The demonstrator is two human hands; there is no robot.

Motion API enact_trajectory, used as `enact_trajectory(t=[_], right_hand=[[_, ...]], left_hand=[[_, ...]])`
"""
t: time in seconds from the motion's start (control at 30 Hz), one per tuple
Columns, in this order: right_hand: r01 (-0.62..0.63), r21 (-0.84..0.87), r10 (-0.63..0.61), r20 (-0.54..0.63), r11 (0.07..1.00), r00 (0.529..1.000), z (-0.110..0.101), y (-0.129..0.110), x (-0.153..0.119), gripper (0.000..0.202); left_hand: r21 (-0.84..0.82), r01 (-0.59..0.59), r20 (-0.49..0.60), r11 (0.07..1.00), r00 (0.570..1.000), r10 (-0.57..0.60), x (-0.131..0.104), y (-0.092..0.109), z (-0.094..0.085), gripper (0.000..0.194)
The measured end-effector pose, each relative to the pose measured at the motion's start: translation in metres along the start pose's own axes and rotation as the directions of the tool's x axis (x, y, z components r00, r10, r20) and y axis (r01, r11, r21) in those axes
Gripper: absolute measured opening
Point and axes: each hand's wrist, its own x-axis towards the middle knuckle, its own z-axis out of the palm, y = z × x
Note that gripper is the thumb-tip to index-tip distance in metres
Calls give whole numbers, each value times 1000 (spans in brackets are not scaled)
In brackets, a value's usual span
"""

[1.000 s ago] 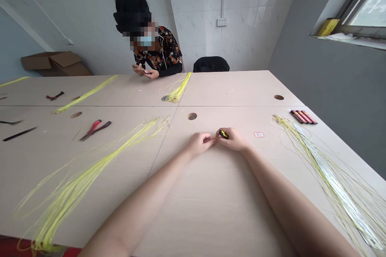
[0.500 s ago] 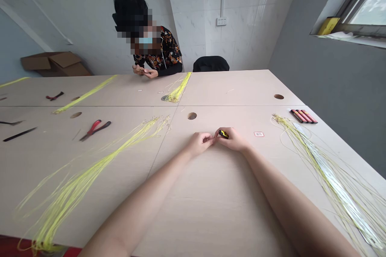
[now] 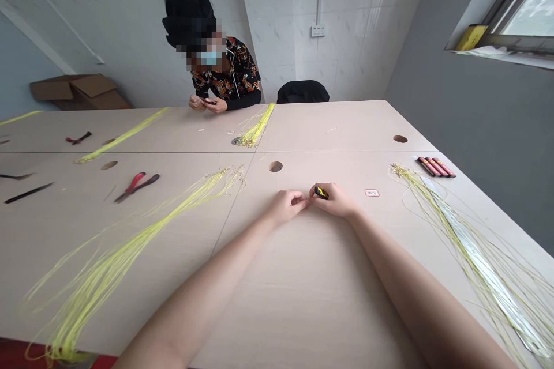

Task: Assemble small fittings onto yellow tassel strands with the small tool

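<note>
Near the middle of the table, my left hand [image 3: 291,205] is closed in a pinch. Whatever sits between its fingertips is too small to make out. Right beside it, my right hand [image 3: 337,200] is curled round a short black-and-yellow stick-shaped object [image 3: 321,192], whose kind I cannot tell. The fingertips of both hands meet or nearly meet. To the left lies a loose bundle of yellow cords [image 3: 160,223]. On the right, another bundle of yellow cords [image 3: 450,222] lies over a metal ruler [image 3: 489,274]. A small white label with a red border [image 3: 371,192] lies beside my right hand.
Red-and-black pliers [image 3: 136,186] and a black pen-like tool [image 3: 29,192] lie at left. Several pink-and-black sticks [image 3: 435,166] sit in a row at right. Beyond my hands is a round table hole [image 3: 276,166]. A person [image 3: 225,75] works across the table, near more yellow cords [image 3: 259,127].
My hands keep almost the same place and pose. Across the table, the other person's head and hands have shifted slightly, and a dark item now shows in their fingers.
</note>
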Motion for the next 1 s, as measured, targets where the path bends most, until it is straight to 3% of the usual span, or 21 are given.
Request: enact_trajectory(t=[0.37,1.0], right_hand=[[1,-27,-2,-36,1000,999,1,3,0,13],[-28,10,28,15,1000,999,-1,0,0,12]], left_hand=[[-23,-9,16,1000,1000,9,0,1,-1,34],[-26,-13,23,1000,1000,14,1,0,0,34]])
